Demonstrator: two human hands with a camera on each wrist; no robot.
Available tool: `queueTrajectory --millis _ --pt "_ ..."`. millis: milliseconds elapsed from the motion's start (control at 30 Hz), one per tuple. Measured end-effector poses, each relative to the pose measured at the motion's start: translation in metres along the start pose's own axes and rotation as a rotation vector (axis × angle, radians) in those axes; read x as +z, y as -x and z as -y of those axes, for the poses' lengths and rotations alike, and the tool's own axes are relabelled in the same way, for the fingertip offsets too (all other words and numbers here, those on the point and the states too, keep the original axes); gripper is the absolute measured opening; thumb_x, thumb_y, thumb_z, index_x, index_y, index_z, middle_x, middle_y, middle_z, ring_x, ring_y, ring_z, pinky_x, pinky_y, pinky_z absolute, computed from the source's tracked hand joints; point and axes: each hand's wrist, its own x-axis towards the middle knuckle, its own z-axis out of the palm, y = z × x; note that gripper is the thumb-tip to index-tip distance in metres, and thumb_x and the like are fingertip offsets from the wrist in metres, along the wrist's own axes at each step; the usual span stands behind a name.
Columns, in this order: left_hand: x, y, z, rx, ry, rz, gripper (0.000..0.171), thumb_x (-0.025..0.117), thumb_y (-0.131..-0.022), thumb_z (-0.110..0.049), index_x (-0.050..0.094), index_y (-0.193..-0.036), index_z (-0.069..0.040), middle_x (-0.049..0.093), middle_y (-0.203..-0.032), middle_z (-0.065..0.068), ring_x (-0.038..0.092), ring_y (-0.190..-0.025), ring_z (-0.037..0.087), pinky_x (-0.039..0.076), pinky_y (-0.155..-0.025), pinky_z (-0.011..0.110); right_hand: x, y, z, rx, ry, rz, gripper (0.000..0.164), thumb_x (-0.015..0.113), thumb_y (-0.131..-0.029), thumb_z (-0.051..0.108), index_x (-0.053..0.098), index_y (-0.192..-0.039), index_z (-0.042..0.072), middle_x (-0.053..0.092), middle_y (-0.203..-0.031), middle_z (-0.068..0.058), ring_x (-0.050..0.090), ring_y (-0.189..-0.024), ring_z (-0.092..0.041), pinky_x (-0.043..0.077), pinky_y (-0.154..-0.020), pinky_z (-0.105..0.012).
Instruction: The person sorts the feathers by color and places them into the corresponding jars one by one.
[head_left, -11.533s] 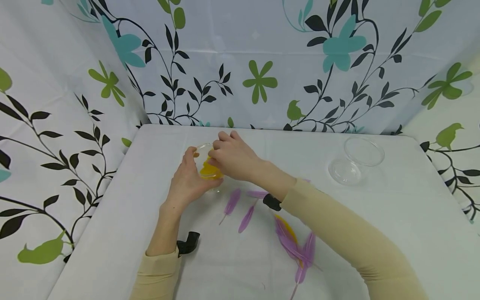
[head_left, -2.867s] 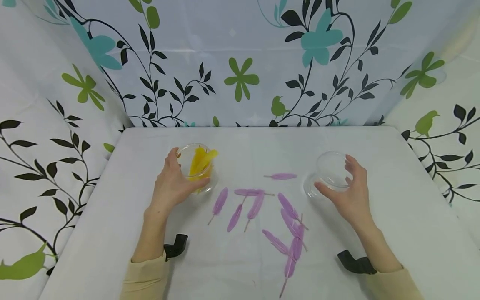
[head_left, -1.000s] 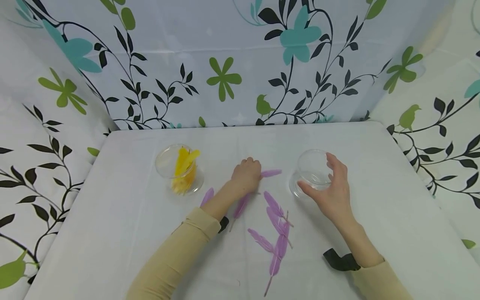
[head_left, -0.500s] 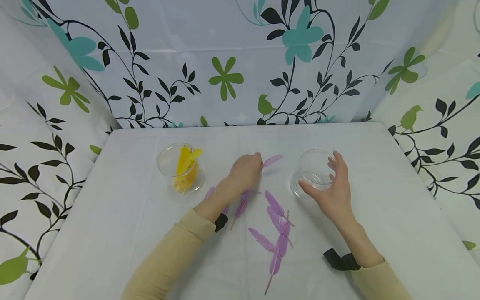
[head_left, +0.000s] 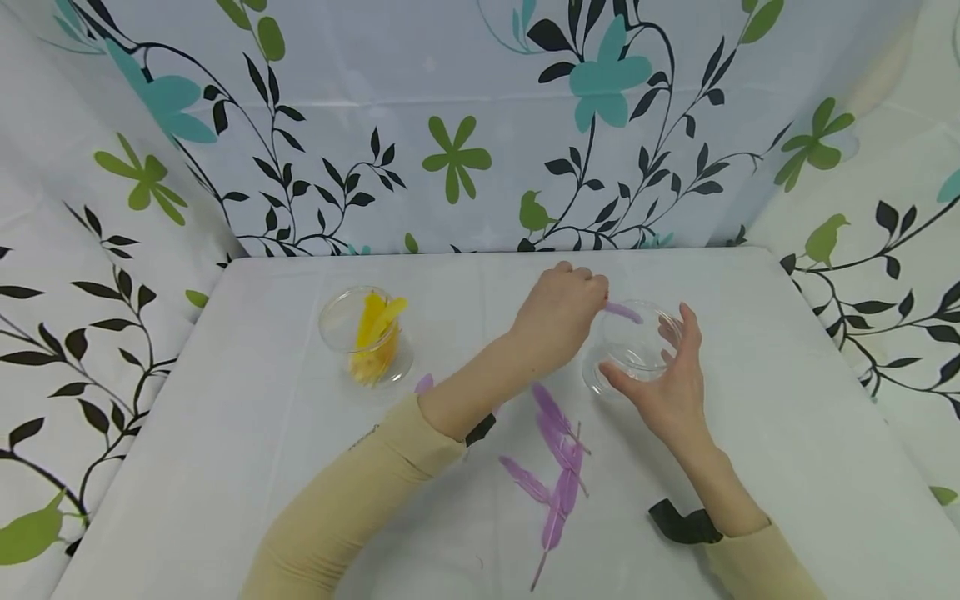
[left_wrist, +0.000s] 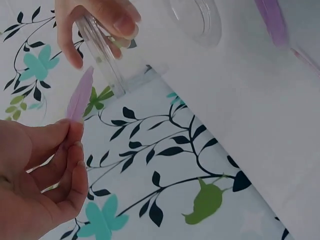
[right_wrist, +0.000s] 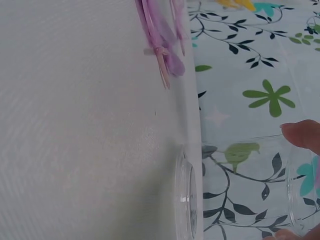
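Observation:
My left hand (head_left: 562,312) pinches a purple feather (head_left: 624,312) by its lower end, and the feather's tip overlaps the mouth of a clear cup (head_left: 626,360). In the left wrist view the feather (left_wrist: 81,95) points up from thumb and fingertips, close beside the cup (left_wrist: 102,55). My right hand (head_left: 667,387) holds that cup round its upper part, thumb in front and fingers behind. The cup stands on a wide round foot (right_wrist: 187,200). No other feather shows inside it.
A second clear cup (head_left: 330,333) at the left holds several yellow feathers (head_left: 371,333). Several purple feathers (head_left: 558,492) lie overlapping on the white table (head_left: 225,467) nearer the front. Another purple feather (head_left: 424,383) shows partly behind the left forearm. A patterned cloth (head_left: 487,75) hangs behind.
Earlier the left hand let go of the yellow-feather cup, after the right hand took hold of the other cup. It then picked up a purple feather and carried it right to that cup.

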Motion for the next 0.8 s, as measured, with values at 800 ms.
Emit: queueTrajectory --millis 800 --pt "0.044 -0.047 -0.038 0.004 -0.102 0.193 0.015 0.068 -0.095 -0.027 0.07 -0.11 -0.026 0.072 -0.107 -0.01 0.06 -0.102 0.014 0.046 -0.096 0.036 0.011 0.0 -0.013 0.029 -0.131 -0.045 0.103 0.087 -0.071 0.01 0.02 -0.149 0.01 0.037 -0.153 -0.019 0.035 -0.142 -0.027 0.031 -0.116 -0.051"
